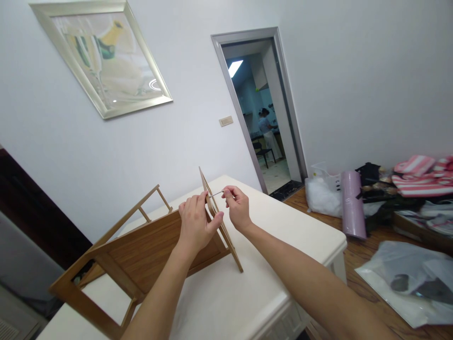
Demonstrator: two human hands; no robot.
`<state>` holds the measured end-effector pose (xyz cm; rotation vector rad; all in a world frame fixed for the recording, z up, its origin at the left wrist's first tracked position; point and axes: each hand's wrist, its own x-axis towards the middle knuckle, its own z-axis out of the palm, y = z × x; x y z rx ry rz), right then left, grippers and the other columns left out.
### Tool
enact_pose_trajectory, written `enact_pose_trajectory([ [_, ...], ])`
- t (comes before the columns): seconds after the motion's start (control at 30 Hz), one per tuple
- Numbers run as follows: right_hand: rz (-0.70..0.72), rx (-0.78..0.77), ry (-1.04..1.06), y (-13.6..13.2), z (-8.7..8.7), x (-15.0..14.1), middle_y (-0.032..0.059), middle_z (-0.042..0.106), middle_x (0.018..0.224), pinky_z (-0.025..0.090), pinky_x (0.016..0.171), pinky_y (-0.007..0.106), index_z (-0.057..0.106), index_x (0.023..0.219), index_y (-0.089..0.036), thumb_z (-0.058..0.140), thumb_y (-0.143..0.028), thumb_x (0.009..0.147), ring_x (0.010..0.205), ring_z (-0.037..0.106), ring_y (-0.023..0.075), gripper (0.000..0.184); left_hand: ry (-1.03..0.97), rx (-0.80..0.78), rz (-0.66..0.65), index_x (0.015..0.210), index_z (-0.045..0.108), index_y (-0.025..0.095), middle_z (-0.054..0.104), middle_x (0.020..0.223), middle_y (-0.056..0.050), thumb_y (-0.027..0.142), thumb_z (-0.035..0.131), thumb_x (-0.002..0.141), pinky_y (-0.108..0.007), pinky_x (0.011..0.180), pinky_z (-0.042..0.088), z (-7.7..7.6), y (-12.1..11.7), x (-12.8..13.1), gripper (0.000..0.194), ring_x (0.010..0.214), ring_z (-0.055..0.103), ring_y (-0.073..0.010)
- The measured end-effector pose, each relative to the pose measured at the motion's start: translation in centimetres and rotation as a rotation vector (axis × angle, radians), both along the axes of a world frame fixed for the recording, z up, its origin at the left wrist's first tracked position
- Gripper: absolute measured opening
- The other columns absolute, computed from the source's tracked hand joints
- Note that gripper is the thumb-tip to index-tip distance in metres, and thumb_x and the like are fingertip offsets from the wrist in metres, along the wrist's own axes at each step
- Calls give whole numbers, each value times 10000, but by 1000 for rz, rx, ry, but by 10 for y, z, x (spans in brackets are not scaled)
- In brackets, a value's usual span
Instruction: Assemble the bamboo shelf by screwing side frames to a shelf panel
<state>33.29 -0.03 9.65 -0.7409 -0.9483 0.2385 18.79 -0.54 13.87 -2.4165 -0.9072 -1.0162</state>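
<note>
A brown wooden frame piece of furniture, with a solid panel and slatted rails, lies on its side on a white table. My left hand grips the upright end frame, thumb on the near side and fingers over the top edge. From the right, my right hand pinches a thin metal rod, which looks like a hex key. Its far tip meets the end frame beside my left fingertips. Whether it sits in a screw is too small to tell.
Beyond the table, a doorway opens onto a room with a person and a dark chair. On the wooden floor at right are a purple roll, plastic bags and striped cloth. A framed picture hangs on the wall.
</note>
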Motion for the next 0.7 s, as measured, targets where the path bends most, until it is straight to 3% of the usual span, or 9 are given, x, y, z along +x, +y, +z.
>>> enact_pose_trajectory([
  [0.53, -107, 70, -174, 2, -1, 10, 28, 654, 817, 469, 612, 266, 668, 876, -212, 527, -374, 925, 765, 602, 158, 221, -27, -22, -29, 1306, 501, 147, 629, 1092, -147, 499, 497, 854, -469, 913, 356, 0, 0, 0, 573, 1041, 552, -315],
  [0.7, -187, 115, -218, 4, 2, 15, 31, 600, 809, 479, 635, 286, 702, 878, -218, 553, -347, 923, 760, 575, 158, 202, -108, -53, -101, 1425, 337, 146, 605, 1188, -157, 523, 572, 829, -503, 977, 362, 2, -1, -4, 743, 1088, 563, -310],
])
